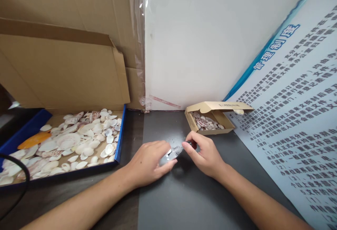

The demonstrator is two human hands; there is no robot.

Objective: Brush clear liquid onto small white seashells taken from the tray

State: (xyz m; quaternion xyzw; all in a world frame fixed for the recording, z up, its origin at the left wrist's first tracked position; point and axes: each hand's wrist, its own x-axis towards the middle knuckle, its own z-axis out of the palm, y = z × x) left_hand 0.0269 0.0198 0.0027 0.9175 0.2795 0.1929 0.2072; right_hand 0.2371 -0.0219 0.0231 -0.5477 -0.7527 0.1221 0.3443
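Clear bottle (165, 158): shiny, tilted
Left grip (150, 161): closed around it
Right grip (206, 153): pinching dark piece (189, 142)
Desk (181, 202): room beside blue box (120, 137)

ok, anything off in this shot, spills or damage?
Mainly a reddish streak slanting across the base of the white wall; it stands out against the white, stain or old tape, can't tell which. Also pale specks on the grey mat just beyond the left hand, possibly residue.
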